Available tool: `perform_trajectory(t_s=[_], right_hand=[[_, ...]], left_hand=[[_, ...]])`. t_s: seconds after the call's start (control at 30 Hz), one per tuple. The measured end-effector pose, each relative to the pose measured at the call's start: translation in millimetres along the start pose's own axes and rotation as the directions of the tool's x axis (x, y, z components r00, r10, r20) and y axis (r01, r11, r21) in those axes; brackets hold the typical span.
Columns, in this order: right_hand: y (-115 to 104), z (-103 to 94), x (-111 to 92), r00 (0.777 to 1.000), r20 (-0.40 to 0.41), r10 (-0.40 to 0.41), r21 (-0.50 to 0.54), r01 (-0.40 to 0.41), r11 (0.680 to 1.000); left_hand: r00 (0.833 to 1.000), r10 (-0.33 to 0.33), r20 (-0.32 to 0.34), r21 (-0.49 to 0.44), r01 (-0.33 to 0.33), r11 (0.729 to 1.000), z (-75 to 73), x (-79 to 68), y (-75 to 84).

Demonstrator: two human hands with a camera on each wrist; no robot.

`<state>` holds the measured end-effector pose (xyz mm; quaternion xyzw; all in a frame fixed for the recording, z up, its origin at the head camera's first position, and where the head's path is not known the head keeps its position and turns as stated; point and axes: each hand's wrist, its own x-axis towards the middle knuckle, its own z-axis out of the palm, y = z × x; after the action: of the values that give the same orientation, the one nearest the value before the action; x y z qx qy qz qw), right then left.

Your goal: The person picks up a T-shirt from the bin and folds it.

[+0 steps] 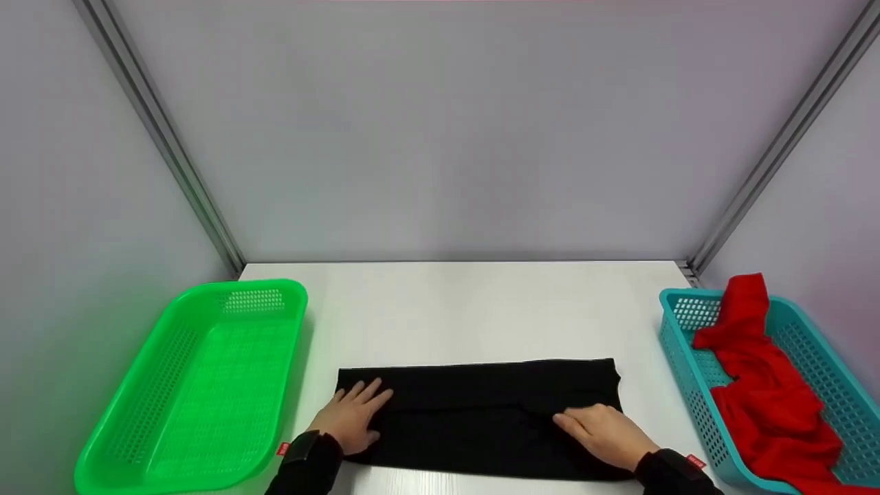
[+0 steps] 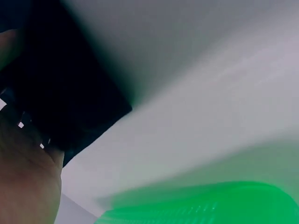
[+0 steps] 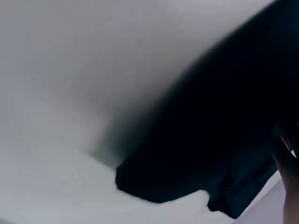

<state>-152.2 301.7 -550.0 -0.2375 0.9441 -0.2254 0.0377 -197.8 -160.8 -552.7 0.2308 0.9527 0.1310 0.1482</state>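
Left grip [image 1: 348,419] on cloth [image 1: 467,436] (basket [image 1: 223,385] beside)

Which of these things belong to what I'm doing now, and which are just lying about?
Belongs to the job:
black cloth, laid out on the white table
left grip and right grip, both on the cloth

Apparently just lying about, untouched:
green basket
blue basket
red cloth, in the blue basket
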Motion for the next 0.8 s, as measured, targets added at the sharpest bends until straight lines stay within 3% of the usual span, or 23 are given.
perform_trajectory(t_s=[0.2, 0.37, 0.5, 0.57, 0.63, 0.7, 0.8], right_hand=[[2.3, -3.6, -8.6, 0.989, 0.141, -0.034, -0.188, 0.061, 0.98], [0.8, 1.8, -10.7, 0.993, 0.12, -0.022, -0.394, 0.067, 0.917], [-1.9, 11.9, -6.1, 0.996, 0.01, 0.091, -0.554, -0.07, 0.83], [-5.1, 18.6, -1.7, 0.987, -0.089, 0.135, -0.617, -0.161, 0.771], [-8.9, 26.1, 4.9, 0.968, -0.202, 0.148, -0.633, -0.245, 0.734], [-13.5, 32.9, 13.2, 0.943, -0.293, 0.155, -0.604, -0.308, 0.735], [-19.0, 40.9, 27.0, 0.91, -0.368, 0.192, -0.51, -0.37, 0.776]], left_hand=[[0.993, -0.11, 0.038, 0.06, 0.107, 0.992, -4.3, -6.8, -0.1], [0.989, -0.145, 0.031, 0.076, 0.142, 0.987, 0.7, -5.1, -0.7], [0.991, -0.13, -0.034, 0.115, 0.133, 0.984, 12.7, -1.7, 0.2], [0.991, -0.112, -0.071, 0.128, 0.121, 0.984, 19.2, 0.6, 2.6], [0.991, -0.086, -0.101, 0.136, 0.1, 0.986, 24.3, 2.8, 5.8], [0.99, -0.059, -0.132, 0.126, 0.076, 0.989, 27.5, 4.4, 9.1], [0.985, -0.017, -0.172, 0.113, 0.037, 0.993, 33.5, 4.3, 12.1]])
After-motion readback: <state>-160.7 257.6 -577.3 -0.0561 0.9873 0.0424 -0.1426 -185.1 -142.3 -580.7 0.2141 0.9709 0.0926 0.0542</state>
